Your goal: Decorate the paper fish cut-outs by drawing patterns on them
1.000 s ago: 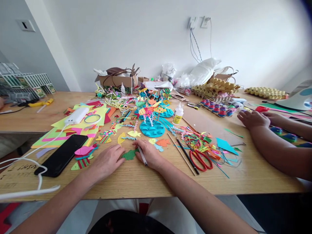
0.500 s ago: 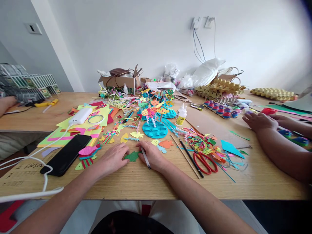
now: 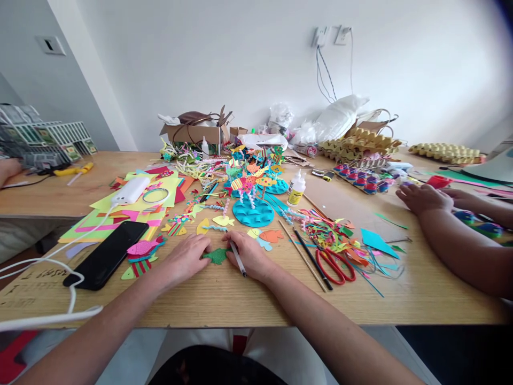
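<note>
Taking the green paper fish (image 3: 216,256) as the clock's centre, with twelve pointing away from the person toward the wall, the fish is lying flat on the wooden table (image 3: 256,305), and its long axis is running roughly from nine to three. The left hand (image 3: 191,256) is sitting at nine o'clock and the right hand (image 3: 246,254) at three, so the fish is spanning the narrow gap between them and neither hand is clearly nearer. The left thumb is touching the nine o'clock end, with the other fingers bending loosely together over the table; whether they are pinching the paper I cannot tell. The right hand is curling inward, gripping a white pen (image 3: 239,261) between thumb and forefinger, while its fingers are covering the fish's three o'clock end. The pen is slanting from eleven to five, its dark end pointing at five toward the person; the other end is hiding among the fingers.

Beyond the fish, a yellow leaf-shaped cutout (image 3: 202,226) is lying at eleven and a curly blue strip (image 3: 216,228) at twelve. An orange paper fish (image 3: 272,236) is resting between two and three, and red-handled scissors (image 3: 336,266) are lying farther out at three.
</note>
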### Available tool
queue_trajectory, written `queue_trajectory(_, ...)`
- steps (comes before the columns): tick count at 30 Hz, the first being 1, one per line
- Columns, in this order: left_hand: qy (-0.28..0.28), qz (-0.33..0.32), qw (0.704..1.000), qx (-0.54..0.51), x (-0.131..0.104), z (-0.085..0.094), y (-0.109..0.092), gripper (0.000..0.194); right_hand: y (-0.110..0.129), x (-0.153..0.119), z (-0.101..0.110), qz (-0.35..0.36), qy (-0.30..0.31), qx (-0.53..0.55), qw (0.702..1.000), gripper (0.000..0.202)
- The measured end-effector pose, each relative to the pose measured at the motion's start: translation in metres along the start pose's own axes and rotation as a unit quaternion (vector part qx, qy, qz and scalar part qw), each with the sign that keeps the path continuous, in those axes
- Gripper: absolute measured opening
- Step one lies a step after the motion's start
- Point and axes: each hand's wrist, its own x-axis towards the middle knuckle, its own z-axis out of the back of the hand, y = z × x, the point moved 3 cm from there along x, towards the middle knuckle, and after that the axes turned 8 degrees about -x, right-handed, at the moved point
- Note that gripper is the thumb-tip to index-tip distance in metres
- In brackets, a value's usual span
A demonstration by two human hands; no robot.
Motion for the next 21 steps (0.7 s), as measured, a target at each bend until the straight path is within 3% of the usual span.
queue_trajectory(7, -0.014, 0.011, 0.996, -0.087, 0.0, -0.002, -0.004, 0.006, -0.002, 0.0, -0.002, 0.011, -0.014, 0.02, 1.0, 0.041)
queue_trajectory(12, -0.052, 0.004, 0.99, -0.133, -0.013, 0.014, -0.012, 0.016, -0.007, 0.002, -0.005, -0.001, -0.061, 0.077, 0.995, 0.034)
queue_trajectory(17, -0.183, 0.067, 0.97, -0.146, -0.051, 0.039, 0.006, 0.02, -0.014, 0.003, -0.001, -0.013, -0.143, 0.109, 0.984, 0.029)
queue_trajectory(21, -0.29, 0.137, 0.937, -0.137, -0.088, 0.049, 0.029, 0.019, -0.012, 0.002, 0.001, 0.008, -0.146, 0.11, 0.983, 0.027)
